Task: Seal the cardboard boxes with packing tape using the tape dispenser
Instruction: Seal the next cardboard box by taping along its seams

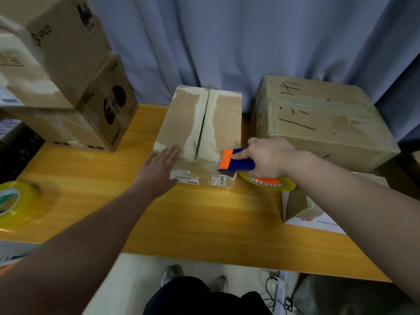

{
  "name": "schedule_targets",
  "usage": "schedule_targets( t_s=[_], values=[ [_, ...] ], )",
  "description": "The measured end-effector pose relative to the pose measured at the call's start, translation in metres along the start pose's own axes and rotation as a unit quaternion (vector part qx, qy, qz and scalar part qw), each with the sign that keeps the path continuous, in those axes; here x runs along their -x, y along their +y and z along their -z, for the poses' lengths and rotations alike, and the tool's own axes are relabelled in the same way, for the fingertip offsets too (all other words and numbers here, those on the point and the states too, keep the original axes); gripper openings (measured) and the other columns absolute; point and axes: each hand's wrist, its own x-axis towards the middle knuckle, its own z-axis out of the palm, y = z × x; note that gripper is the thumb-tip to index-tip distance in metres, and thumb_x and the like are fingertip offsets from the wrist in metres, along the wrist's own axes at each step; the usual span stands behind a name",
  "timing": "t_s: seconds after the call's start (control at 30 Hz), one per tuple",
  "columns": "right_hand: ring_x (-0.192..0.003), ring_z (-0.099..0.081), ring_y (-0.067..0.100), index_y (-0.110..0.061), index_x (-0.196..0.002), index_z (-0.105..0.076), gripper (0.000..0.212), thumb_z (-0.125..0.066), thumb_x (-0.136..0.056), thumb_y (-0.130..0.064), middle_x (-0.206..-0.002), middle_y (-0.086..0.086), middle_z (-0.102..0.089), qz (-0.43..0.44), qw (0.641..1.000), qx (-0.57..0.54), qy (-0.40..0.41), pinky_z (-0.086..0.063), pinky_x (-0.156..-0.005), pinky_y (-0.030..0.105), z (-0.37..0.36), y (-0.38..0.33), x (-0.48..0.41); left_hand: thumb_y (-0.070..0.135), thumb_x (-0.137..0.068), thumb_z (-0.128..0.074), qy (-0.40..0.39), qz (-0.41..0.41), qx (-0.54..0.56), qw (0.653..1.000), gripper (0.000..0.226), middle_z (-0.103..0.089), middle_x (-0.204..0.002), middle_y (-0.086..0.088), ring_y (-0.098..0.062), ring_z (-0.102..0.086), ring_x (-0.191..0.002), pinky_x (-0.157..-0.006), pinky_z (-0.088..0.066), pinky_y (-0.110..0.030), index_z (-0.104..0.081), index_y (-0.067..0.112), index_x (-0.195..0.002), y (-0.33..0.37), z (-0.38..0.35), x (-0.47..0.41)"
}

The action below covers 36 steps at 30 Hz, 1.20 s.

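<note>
Now, mid-frame: right hand [268, 156] clenched on tape dispenser [238, 163] — left hand [159, 167] flat, fingers together.
Stiff, probably light cardboard box [200, 123] — brace its near edge.

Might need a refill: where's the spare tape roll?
Head view: the spare roll lies far left on the table, nearer than the stacked boxes, left of the left hand.

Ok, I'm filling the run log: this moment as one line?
left hand: open, at near left corner of box | right hand: grips tape dispenser at near right edge | top seam: gap showing
</note>
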Motion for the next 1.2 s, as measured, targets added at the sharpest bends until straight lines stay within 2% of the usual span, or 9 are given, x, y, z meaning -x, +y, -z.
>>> schedule_targets(
  t_s=[0.13, 0.27, 0.43, 0.57, 0.73, 0.87, 0.97, 1.1, 1.2],
  values=[
    [-0.079, -0.04, 0.015, -0.046, -0.145, -0.029, 0.059, -0.054, -0.091, -0.043, -0.1, -0.005, -0.033, -0.005, 1.0, -0.019, 0.022, -0.034, -0.058, 0.029, -0.002, -0.02, -0.009, 0.048, -0.094, -0.047, -0.027, 0.013, -0.062, 0.998, 0.087, 0.011, -0.159, 0.005, -0.011, 0.005, -0.146, -0.118, 0.003, -0.037, 0.012, 0.018, -0.151, -0.03, 0.004, -0.001],
    [-0.08, -0.044, 0.019, -0.046, -0.145, -0.031, 0.058, -0.054, -0.092, -0.041, -0.099, -0.004, -0.032, -0.016, 0.998, -0.05, 0.036, -0.045, -0.066, 0.032, -0.002, -0.042, -0.025, 0.058, -0.092, -0.043, -0.044, 0.057, -0.112, 0.991, 0.096, 0.015, -0.159, -0.005, -0.018, 0.008, -0.147, -0.118, 0.004, -0.038, 0.017, 0.01, -0.149, -0.036, 0.009, -0.006],
    [-0.08, -0.046, 0.019, -0.046, -0.144, -0.032, 0.059, -0.055, -0.091, -0.041, -0.1, -0.003, -0.034, -0.022, 0.997, -0.057, 0.046, -0.039, -0.065, 0.03, -0.001, -0.047, -0.031, 0.054, -0.093, -0.044, -0.006, -0.094, -0.071, 0.993, 0.093, 0.023, -0.156, -0.003, -0.019, 0.016, -0.145, -0.119, 0.005, -0.037, 0.023, 0.017, -0.145, 0.01, 0.007, -0.015],
    [-0.092, -0.052, 0.022, -0.047, -0.146, -0.025, 0.061, -0.053, -0.093, -0.047, -0.105, -0.002, -0.037, -0.011, 0.999, -0.031, 0.024, -0.041, -0.069, 0.031, -0.002, -0.031, -0.023, 0.044, -0.092, -0.053, -0.039, -0.1, -0.046, 0.993, 0.093, 0.017, -0.158, -0.002, -0.017, 0.012, -0.146, -0.117, 0.004, -0.033, 0.016, 0.017, -0.149, 0.011, 0.003, -0.021],
    [-0.095, -0.054, 0.019, -0.047, -0.147, -0.02, 0.065, -0.052, -0.091, -0.055, -0.12, 0.001, -0.043, 0.0, 1.0, -0.01, 0.02, -0.047, -0.071, 0.032, 0.007, -0.022, -0.014, 0.044, -0.091, -0.055, -0.035, -0.111, -0.042, 0.992, 0.096, 0.017, -0.159, -0.002, -0.017, 0.011, -0.146, -0.117, 0.003, -0.033, 0.016, 0.018, -0.15, 0.011, 0.004, -0.02],
    [-0.097, -0.053, 0.018, -0.051, -0.145, -0.021, 0.064, -0.051, -0.089, -0.058, -0.121, -0.001, -0.043, -0.007, 1.0, 0.028, 0.01, -0.045, -0.071, 0.03, 0.015, 0.012, 0.019, 0.044, -0.089, -0.058, -0.049, -0.11, -0.031, 0.992, 0.097, 0.013, -0.159, -0.001, -0.016, 0.007, -0.147, -0.118, 0.0, -0.033, 0.011, 0.018, -0.151, 0.011, 0.008, -0.024],
    [-0.108, -0.053, 0.018, -0.056, -0.143, -0.022, 0.061, -0.05, -0.088, -0.06, -0.13, -0.004, -0.042, -0.048, 0.997, 0.057, -0.018, -0.048, -0.079, 0.032, 0.01, 0.035, 0.051, 0.05, -0.087, -0.06, -0.071, -0.102, -0.019, 0.992, 0.098, 0.01, -0.16, -0.006, -0.02, 0.005, -0.147, -0.118, -0.003, -0.037, 0.008, 0.023, -0.151, 0.016, 0.013, -0.026],
    [-0.112, -0.052, 0.017, -0.057, -0.142, -0.023, 0.059, -0.049, -0.09, -0.058, -0.132, -0.008, -0.04, -0.048, 0.997, 0.058, -0.002, -0.044, -0.072, 0.028, 0.003, 0.036, 0.055, 0.066, -0.082, -0.053, -0.107, -0.082, -0.07, 0.988, 0.096, 0.01, -0.156, -0.023, -0.034, 0.005, -0.146, -0.116, -0.008, -0.051, 0.012, 0.04, -0.148, 0.036, 0.017, -0.026],
    [-0.112, -0.051, 0.017, -0.056, -0.143, -0.022, 0.059, -0.049, -0.09, -0.057, -0.133, -0.007, -0.042, -0.054, 0.997, 0.057, 0.008, -0.041, -0.067, 0.026, -0.002, 0.039, 0.055, 0.069, -0.082, -0.049, -0.101, -0.066, -0.103, 0.987, 0.096, 0.009, -0.154, -0.028, -0.039, 0.003, -0.145, -0.114, -0.01, -0.054, 0.016, 0.041, -0.147, 0.045, 0.017, -0.028]
  ],
)
